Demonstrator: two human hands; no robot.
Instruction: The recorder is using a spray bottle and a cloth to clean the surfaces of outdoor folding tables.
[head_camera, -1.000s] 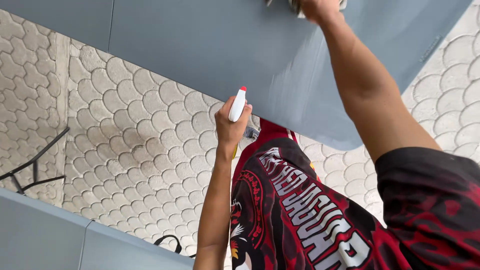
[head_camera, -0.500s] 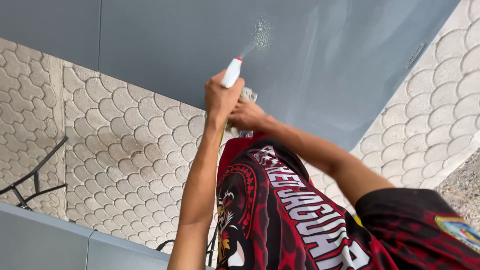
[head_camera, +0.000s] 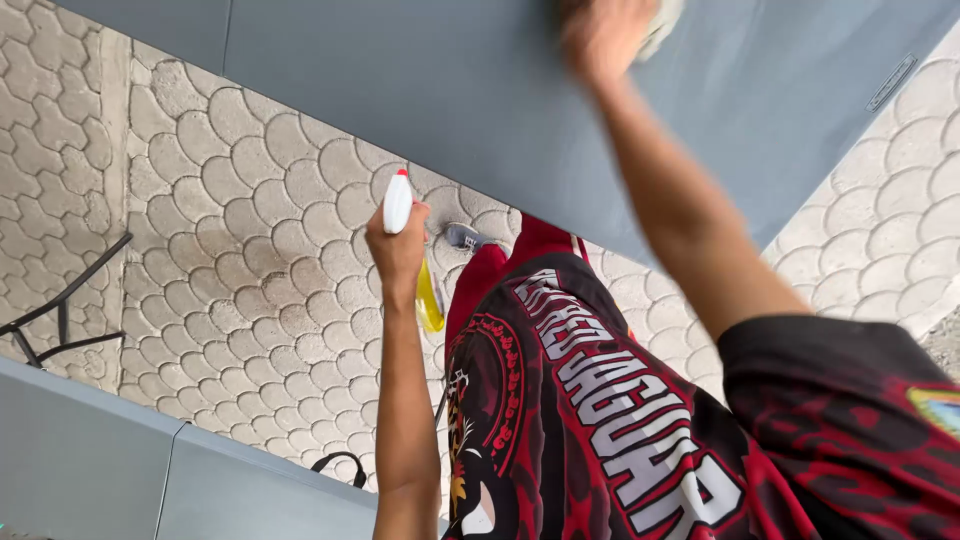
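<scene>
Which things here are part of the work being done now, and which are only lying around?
In use:
- spray bottle, white head, yellow liquid, in the left hand
- pale cloth under the right hand
- grey panel

Lying about:
- black metal frame
- black strap
- paving stones

Your left hand (head_camera: 398, 248) holds the spray bottle (head_camera: 412, 262) below the panel (head_camera: 480, 90), over the paving (head_camera: 230, 270). Your right hand (head_camera: 600, 35) presses a cloth (head_camera: 662, 22) on the panel, up and to the right. A metal frame (head_camera: 60, 320) lies far left
</scene>
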